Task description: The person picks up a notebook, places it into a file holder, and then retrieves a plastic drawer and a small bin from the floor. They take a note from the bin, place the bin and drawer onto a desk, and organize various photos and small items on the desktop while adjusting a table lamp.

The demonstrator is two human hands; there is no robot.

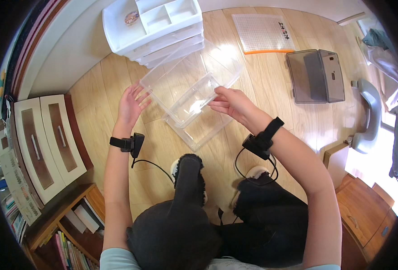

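Observation:
A clear plastic drawer (180, 72) is tilted above the floor in front of me. My right hand (232, 104) grips its near right part, thumb on top and fingers beneath. My left hand (130, 105) is at the drawer's left corner with palm up and fingers spread; whether the fingertips touch the plastic is hard to see. Below it shows a second clear plastic edge (195, 143), close to the floor; the see-through walls overlap, so I cannot tell whether it is a separate piece. Just beyond the drawer stands a white plastic drawer unit (124, 37) with a divided top tray.
On the wooden floor (97, 135) lie a gridded translucent panel with an orange edge (263, 33) and a grey translucent lidded box (300, 77). A cream cabinet (50, 145) and a bookshelf (67, 216) flank my left. Cables hang from black wrist-worn devices (258, 145).

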